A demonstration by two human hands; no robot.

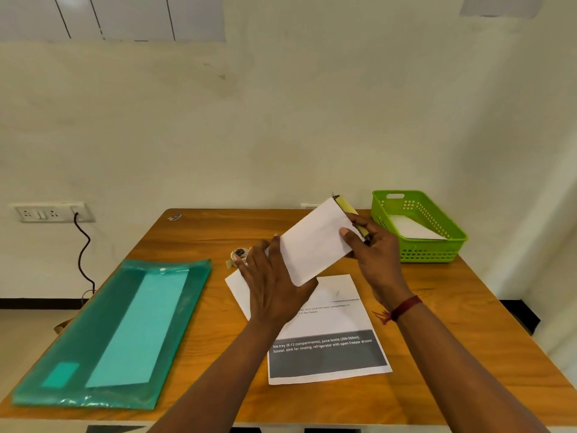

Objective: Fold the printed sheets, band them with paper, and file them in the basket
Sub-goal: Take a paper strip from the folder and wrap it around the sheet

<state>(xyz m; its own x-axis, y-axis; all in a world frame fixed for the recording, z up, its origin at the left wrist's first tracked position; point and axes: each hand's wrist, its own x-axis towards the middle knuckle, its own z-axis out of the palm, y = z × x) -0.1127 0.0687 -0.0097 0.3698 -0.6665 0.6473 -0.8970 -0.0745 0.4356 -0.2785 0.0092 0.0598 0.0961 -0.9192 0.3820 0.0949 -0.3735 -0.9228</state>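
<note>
1. Two hands hold one folded sheet [315, 240] up off the wooden table [193, 232], tilted, its blank white side facing up.
2. Her right hand [374, 257] is clamped on the sheet's far right edge, thumb on top and fingers behind; a yellowish strip with a dark edge [346, 207] is pinched along that same edge, and I cannot tell whether it is a paper band or a tool.
3. Her left hand [271, 282] sits against the sheet's near left corner with the fingers spread, touching the edge; how firmly it grips I cannot tell.
4. A red thread bracelet [406, 307] circles the right wrist.
5. Directly below the hands lies a printed sheet [327, 348] flat on the table, with a dark grey block of white lettering along its near end; a smaller white paper [338, 287] rests on its far part, just under the right wrist.
6. Just beyond the left hand's fingertips sits a small roll of tape [239, 254], partly hidden by the fingers.
7. Off to the right of the right hand, near the table's far corner, stands a green plastic basket [434, 254] with perforated walls; white paper [412, 228] already lies inside it.
8. Well to the left of the left hand lies a long teal plastic sleeve [103, 339] holding lighter teal sheets.
9. Beyond the sleeve, on the wall, a switch plate [51, 212] has a black cable [82, 251] hanging from it.
</note>
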